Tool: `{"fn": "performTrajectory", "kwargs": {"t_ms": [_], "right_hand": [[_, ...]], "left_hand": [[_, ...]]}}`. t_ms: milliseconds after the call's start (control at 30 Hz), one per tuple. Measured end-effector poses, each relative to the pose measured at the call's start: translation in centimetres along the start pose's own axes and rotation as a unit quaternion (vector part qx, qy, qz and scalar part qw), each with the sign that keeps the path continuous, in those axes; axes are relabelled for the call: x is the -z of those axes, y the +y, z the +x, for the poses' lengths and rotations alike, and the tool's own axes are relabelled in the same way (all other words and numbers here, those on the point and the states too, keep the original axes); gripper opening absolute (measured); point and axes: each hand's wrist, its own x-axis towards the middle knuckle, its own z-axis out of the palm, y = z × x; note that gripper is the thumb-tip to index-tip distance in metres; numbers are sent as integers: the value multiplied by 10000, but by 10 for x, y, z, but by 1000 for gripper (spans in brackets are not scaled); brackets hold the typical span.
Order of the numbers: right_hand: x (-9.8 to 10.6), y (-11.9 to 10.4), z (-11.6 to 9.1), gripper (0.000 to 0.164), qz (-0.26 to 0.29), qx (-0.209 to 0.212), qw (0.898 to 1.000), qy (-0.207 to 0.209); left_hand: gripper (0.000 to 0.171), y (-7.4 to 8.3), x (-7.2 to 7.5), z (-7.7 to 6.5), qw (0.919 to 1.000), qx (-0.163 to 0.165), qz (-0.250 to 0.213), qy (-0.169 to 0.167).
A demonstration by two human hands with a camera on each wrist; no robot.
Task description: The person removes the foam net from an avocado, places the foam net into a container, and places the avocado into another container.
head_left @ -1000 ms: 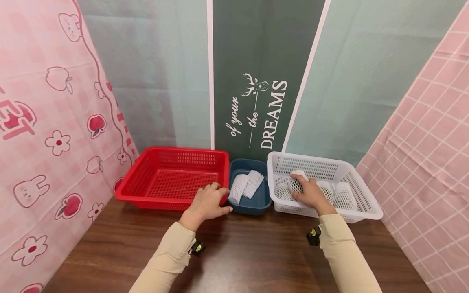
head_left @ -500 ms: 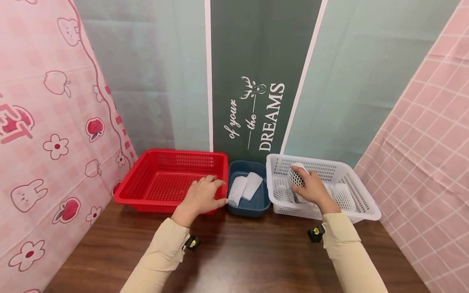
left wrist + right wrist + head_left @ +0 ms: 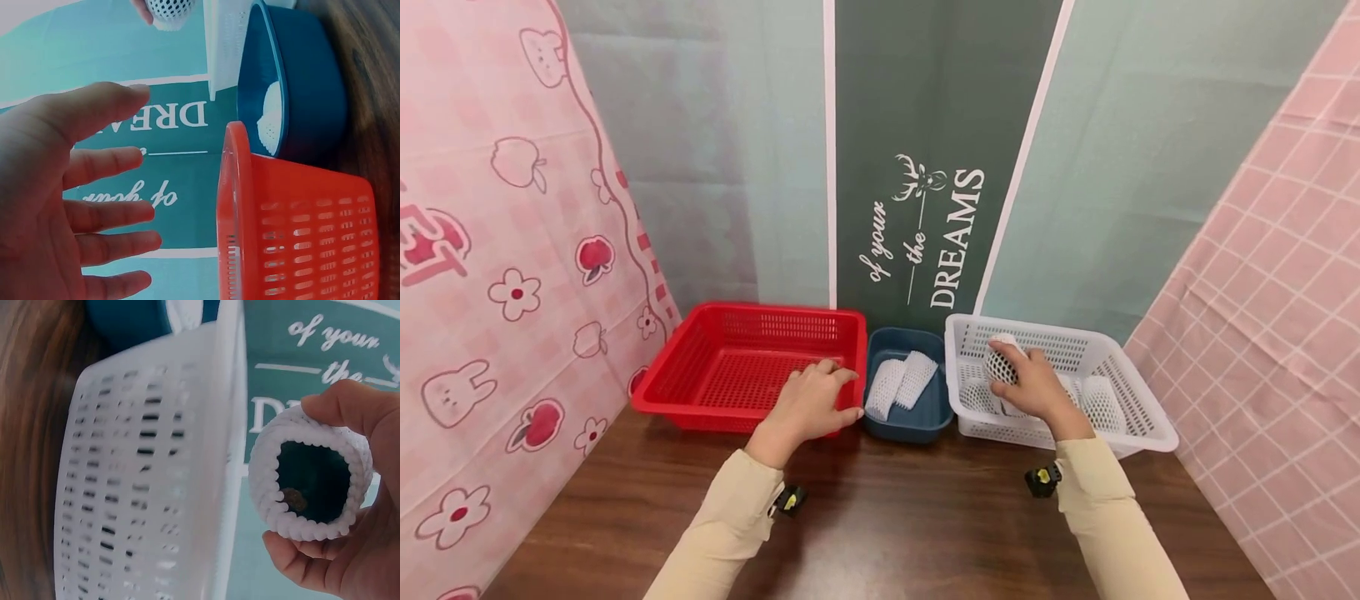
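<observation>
My right hand (image 3: 1036, 387) holds a dark green fruit (image 3: 312, 481) in a white foam net, thumb and fingers round its sides. In the right wrist view, the net's open end shows dark skin and a brown spot. The held fruit overlaps the left part of the white basket (image 3: 1075, 335) in the head view. Other netted fruits (image 3: 1103, 406) lie in that basket, some partly hidden by the hand. My left hand (image 3: 805, 404) hovers over the right front rim of the red basket (image 3: 722, 379), its fingers spread and holding nothing in the left wrist view.
Between the two baskets stands a small blue basin (image 3: 925, 423) holding two white foam nets (image 3: 886, 388). All three containers stand side by side on a brown wooden table (image 3: 917, 517). A green printed curtain (image 3: 940, 100) hangs behind, with pink cloth at both sides.
My right hand has raised the netted fruit from among the others and shifted it slightly left. My left hand has drawn a little left, away from the blue basin.
</observation>
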Motion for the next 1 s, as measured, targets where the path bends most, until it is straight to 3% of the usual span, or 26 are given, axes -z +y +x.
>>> {"fn": "performTrajectory", "kwargs": {"t_ms": [233, 433, 633, 1000], "right_hand": [[-3, -11, -10, 68, 196, 138, 9996, 113], [-7, -17, -15, 83, 449, 38, 9988, 185], [-12, -25, -19, 92, 511, 248, 9980, 281], [-24, -35, -28, 81, 780, 984, 9895, 723]], "left_hand": [[61, -4, -4, -16, 9994, -42, -270, 189], [54, -10, -10, -22, 9973, -476, -489, 257], [51, -13, -15, -28, 9949, -760, -476, 462], [49, -19, -21, -44, 9942, -764, -352, 670]]}}
